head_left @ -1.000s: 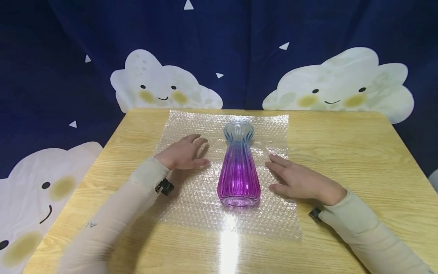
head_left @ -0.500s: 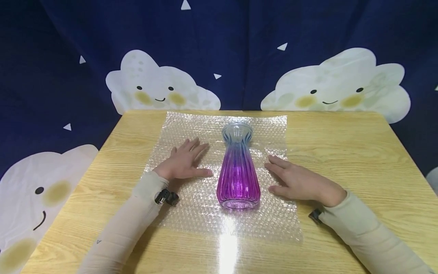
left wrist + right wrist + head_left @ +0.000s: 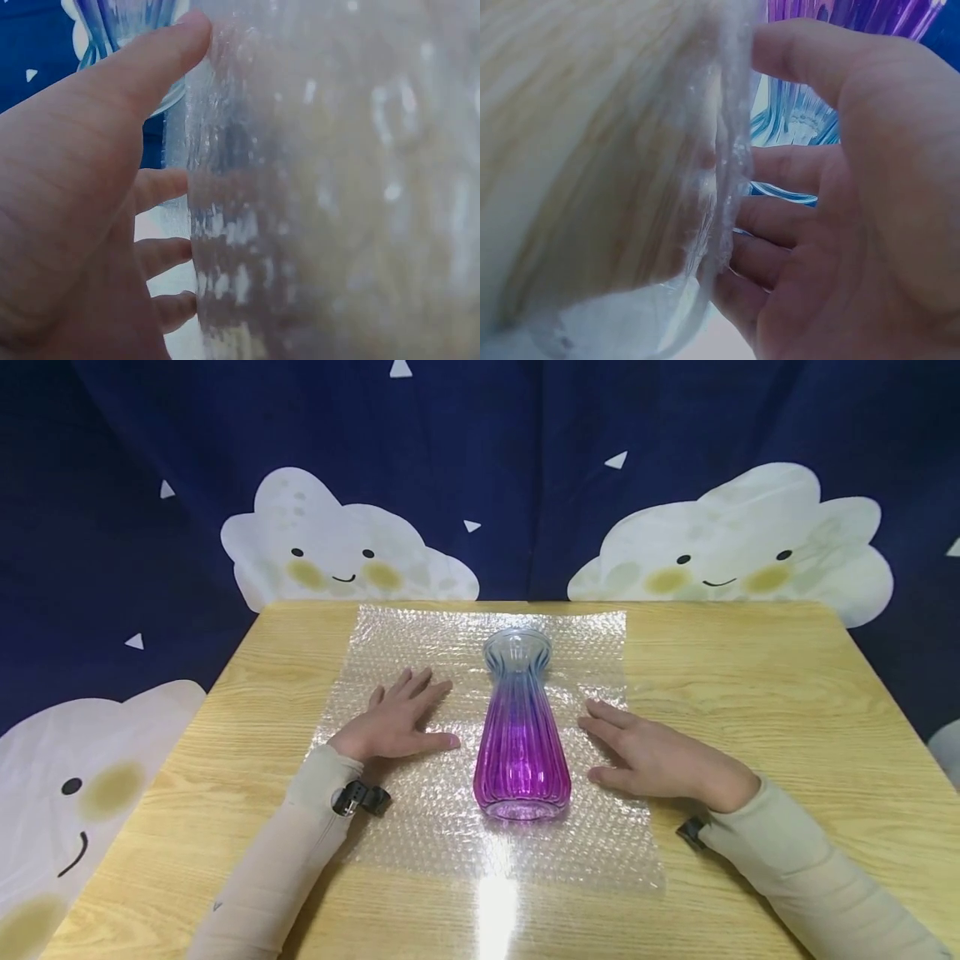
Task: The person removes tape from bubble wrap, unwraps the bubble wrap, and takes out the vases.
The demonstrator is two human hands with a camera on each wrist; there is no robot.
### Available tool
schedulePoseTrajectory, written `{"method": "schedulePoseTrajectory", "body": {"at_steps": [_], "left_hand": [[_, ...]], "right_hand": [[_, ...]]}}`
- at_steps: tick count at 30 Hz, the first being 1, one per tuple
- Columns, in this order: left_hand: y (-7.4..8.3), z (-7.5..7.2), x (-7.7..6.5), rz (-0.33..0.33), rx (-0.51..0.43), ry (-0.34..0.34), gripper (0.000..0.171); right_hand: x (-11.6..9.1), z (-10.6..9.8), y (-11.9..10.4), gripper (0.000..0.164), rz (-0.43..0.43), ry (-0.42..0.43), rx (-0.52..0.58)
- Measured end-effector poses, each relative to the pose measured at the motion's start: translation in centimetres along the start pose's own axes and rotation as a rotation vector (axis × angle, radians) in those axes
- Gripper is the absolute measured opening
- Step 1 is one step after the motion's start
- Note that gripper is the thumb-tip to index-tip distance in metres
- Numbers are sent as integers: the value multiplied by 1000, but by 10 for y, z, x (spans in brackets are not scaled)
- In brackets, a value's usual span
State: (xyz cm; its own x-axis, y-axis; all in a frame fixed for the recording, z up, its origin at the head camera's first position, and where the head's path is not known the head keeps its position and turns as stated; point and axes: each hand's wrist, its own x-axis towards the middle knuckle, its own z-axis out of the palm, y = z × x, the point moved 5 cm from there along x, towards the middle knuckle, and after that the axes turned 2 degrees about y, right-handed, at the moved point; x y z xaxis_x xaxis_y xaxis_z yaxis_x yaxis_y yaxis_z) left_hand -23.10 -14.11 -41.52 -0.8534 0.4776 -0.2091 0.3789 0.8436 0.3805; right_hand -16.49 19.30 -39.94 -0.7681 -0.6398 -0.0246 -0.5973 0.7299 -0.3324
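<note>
A ribbed glass vase (image 3: 522, 743), blue at its neck and purple-pink below, lies on its side with its mouth toward the back. Under it a sheet of clear bubble wrap (image 3: 420, 827) is spread flat. To the vase's left, my left hand (image 3: 393, 722) rests on the wrap with fingers spread, and its fingertips touch the wrap in the left wrist view. On the other side my right hand (image 3: 660, 756) lies with straight fingers on the wrap's right edge, apart from the vase. The right wrist view shows those fingertips against the wrap (image 3: 731, 150).
A light wooden table (image 3: 765, 693) bears everything. Behind it hangs a dark blue curtain (image 3: 525, 443) printed with white clouds. A small black device (image 3: 360, 797) sits at my left wrist, and another black device (image 3: 692, 832) at my right.
My left hand has come down slightly toward me and spread its fingers flat on the wrap. The right hand stays in place. The head view has shifted a little.
</note>
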Motion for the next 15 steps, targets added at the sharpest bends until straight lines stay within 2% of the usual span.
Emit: {"method": "schedulePoseTrajectory", "body": {"at_steps": [10,15], "left_hand": [[0,1,-2,0,6,-5,98],[-1,2,-2,9,-28,-4,97]], "right_hand": [[2,1,0,74,16,-11,-2],[2,1,0,74,14,-8,-4]]}}
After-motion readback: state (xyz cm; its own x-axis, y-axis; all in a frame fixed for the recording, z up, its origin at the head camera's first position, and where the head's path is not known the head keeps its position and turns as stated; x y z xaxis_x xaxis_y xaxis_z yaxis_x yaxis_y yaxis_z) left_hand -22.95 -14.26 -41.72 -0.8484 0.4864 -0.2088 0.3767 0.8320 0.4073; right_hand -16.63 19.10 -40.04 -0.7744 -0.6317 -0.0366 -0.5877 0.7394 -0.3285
